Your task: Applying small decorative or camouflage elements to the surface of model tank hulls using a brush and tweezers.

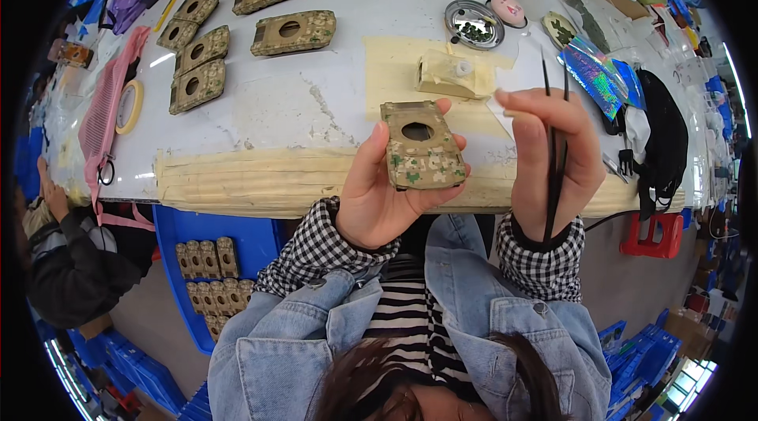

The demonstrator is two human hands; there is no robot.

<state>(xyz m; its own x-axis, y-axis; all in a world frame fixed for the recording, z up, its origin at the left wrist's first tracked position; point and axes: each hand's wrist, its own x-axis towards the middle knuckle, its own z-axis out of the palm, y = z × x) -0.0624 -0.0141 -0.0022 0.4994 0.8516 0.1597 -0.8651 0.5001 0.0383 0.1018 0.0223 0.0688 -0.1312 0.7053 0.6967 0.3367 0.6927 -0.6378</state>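
My left hand [365,204] is closed around a camouflage toy tank hull [426,166], its thumb along the left side and its fingers along the right. The hull is tan with green and pale patches and has a round hole in its top. To the right, my raised right hand [583,154] holds black tweezers [553,192], their two tips pointing up and spread apart. The index finger and thumb of that hand reach toward the hull without touching it. Whether anything small sits at those fingertips, I cannot make out.
Several similar hulls [294,32] lie at the back left. Beyond my hands are a tape-covered block [454,74] and a round metal dish [495,36] with small green pieces. A blue tray [179,224] of hulls is at lower left. Another person's hand [54,194] shows at far left.
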